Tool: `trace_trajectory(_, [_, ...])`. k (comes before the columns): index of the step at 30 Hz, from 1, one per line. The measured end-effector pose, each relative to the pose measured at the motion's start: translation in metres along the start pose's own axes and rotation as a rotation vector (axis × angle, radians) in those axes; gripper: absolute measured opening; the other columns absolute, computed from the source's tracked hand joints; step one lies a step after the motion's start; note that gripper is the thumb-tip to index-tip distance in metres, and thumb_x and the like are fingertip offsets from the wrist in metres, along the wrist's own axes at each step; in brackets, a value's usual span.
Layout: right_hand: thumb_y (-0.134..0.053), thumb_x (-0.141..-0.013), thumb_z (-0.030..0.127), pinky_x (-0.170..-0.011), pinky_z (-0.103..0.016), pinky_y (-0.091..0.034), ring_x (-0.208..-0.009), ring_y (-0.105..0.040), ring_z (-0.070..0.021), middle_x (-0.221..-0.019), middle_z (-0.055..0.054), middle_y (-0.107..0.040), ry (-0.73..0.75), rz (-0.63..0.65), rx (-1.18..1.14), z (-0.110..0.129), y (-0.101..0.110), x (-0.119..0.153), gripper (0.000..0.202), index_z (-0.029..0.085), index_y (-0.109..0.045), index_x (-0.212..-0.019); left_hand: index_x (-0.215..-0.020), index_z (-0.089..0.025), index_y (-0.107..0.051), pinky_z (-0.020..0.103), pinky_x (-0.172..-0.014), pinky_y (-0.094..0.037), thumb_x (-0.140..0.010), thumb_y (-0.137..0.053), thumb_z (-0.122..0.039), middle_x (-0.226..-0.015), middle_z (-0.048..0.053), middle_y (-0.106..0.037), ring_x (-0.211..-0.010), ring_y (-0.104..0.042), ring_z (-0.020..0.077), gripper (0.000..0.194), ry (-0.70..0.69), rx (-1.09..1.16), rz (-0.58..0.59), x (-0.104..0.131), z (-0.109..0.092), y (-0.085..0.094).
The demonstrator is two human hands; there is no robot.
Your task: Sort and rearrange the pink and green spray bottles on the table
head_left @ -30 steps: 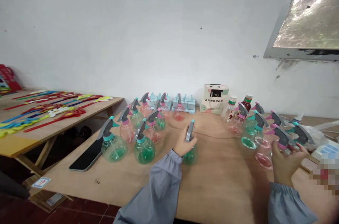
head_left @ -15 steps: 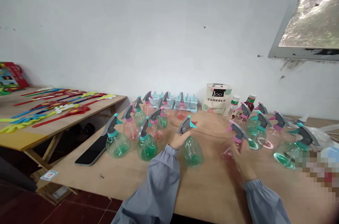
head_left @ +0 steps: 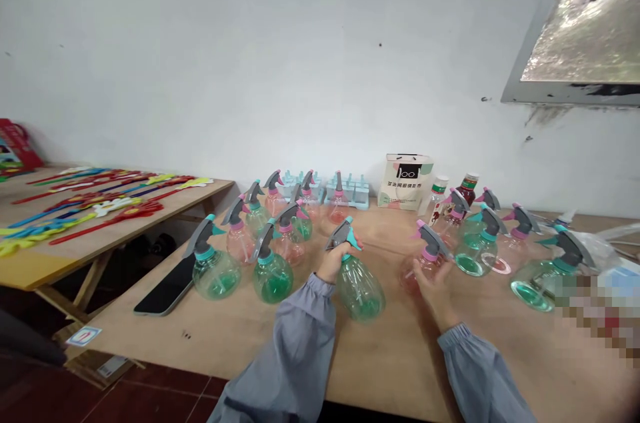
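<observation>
My left hand [head_left: 334, 264] is closed round the neck of a green spray bottle [head_left: 362, 293] with a grey and turquoise trigger head. That bottle leans, its base pointing to the right and toward me. To its right, my right hand [head_left: 434, 286] grips the body of a pink spray bottle [head_left: 411, 275], fingers round its near side and just under the pink collar. Its grey and pink head points left. Left of my hands stand several other spray bottles, the nearest a green spray bottle [head_left: 273, 279] holding green liquid or tint.
More spray bottles, including a green one [head_left: 539, 284], stand at the right. A phone [head_left: 166, 286] lies at the left. Along the wall are a paper bag [head_left: 406, 183], light-blue racks [head_left: 356, 191] and a dark red bottle [head_left: 468, 188]. Another table [head_left: 205, 199] holds colourful hand-shaped clappers.
The green bottle in my left hand tilts more, its base swung slightly right. My right hand has shifted a little left with the pink bottle. The view has turned slightly.
</observation>
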State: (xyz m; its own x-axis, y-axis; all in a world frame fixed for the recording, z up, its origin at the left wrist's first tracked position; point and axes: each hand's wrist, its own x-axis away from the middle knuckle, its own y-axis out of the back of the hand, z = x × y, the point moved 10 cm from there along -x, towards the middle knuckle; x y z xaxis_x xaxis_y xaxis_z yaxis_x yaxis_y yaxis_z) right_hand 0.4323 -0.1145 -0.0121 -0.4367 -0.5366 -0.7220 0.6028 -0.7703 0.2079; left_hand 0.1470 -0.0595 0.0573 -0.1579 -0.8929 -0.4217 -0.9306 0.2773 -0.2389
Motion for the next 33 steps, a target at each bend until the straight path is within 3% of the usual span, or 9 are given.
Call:
trace_trajectory(8, [-0.062, -0.080, 0.066, -0.094, -0.049, -0.050, -0.107, -0.061, -0.0285, -0.116, -0.015, -0.061, 0.018, 0.001, -0.013, 0.010, 0.001, 0.000, 0.065, 0.019, -0.047, -0.122, -0.089, -0.020, -0.070, 0.043, -0.088, -0.055, -0.057, -0.056, -0.032, -0.080, 0.006, -0.073, -0.084, -0.072, 0.0255, 0.037, 0.040, 0.018, -0.007, -0.001, -0.005, 0.004])
trace_trajectory(12, [-0.061, -0.080, 0.068, -0.096, -0.050, -0.050, -0.107, -0.061, -0.0289, -0.115, -0.014, -0.060, 0.022, -0.004, -0.016, 0.008, 0.002, 0.002, 0.066, 0.020, -0.047, -0.123, -0.097, -0.022, -0.069, 0.043, -0.085, -0.056, -0.059, -0.060, -0.033, -0.080, 0.005, -0.072, -0.085, -0.072, 0.0257, 0.041, 0.019, 0.047, 0.064, -0.001, -0.005, -0.002])
trace_trajectory(18, [-0.063, -0.080, 0.067, -0.096, -0.051, -0.050, -0.107, -0.061, -0.0290, -0.120, -0.015, -0.059, -0.013, 0.026, -0.044, 0.003, -0.001, 0.003, 0.068, 0.020, -0.046, -0.126, -0.092, -0.021, -0.071, 0.043, -0.085, -0.055, -0.060, -0.056, -0.034, -0.078, 0.006, -0.071, -0.089, -0.070, 0.0269, 0.038, 0.020, -0.093, 0.027, 0.002, -0.007, 0.006])
trace_trajectory(23, [-0.062, -0.080, 0.067, -0.099, -0.053, -0.048, -0.112, -0.059, -0.0303, -0.121, -0.016, -0.059, -0.016, 0.029, -0.028, 0.004, 0.001, 0.003, 0.068, 0.019, -0.046, -0.126, -0.087, -0.022, -0.071, 0.042, -0.091, -0.054, -0.059, -0.061, -0.031, -0.078, 0.004, -0.071, -0.092, -0.068, 0.0258, 0.031, -0.024, -0.138, 0.091, 0.005, -0.015, -0.001])
trace_trajectory(28, [-0.062, -0.080, 0.068, -0.100, -0.053, -0.047, -0.113, -0.059, -0.0306, -0.121, -0.016, -0.058, -0.019, 0.038, -0.039, 0.003, 0.000, 0.003, 0.069, 0.019, -0.046, -0.126, -0.069, -0.021, -0.061, 0.038, -0.084, -0.051, -0.063, -0.055, -0.033, -0.077, 0.004, -0.065, -0.079, -0.061, 0.0205, 0.014, -0.094, -0.226, -0.064, 0.005, -0.025, 0.016])
trace_trajectory(33, [-0.063, -0.080, 0.066, -0.099, -0.052, -0.048, -0.113, -0.059, -0.0298, -0.121, -0.015, -0.059, -0.027, 0.034, -0.042, 0.002, 0.000, 0.004, 0.068, 0.019, -0.046, -0.126, -0.093, -0.022, -0.067, 0.031, -0.074, -0.047, -0.067, -0.059, -0.028, -0.074, -0.001, -0.058, -0.066, -0.051, 0.0144, 0.028, -0.164, -0.429, -0.151, 0.003, -0.032, 0.027])
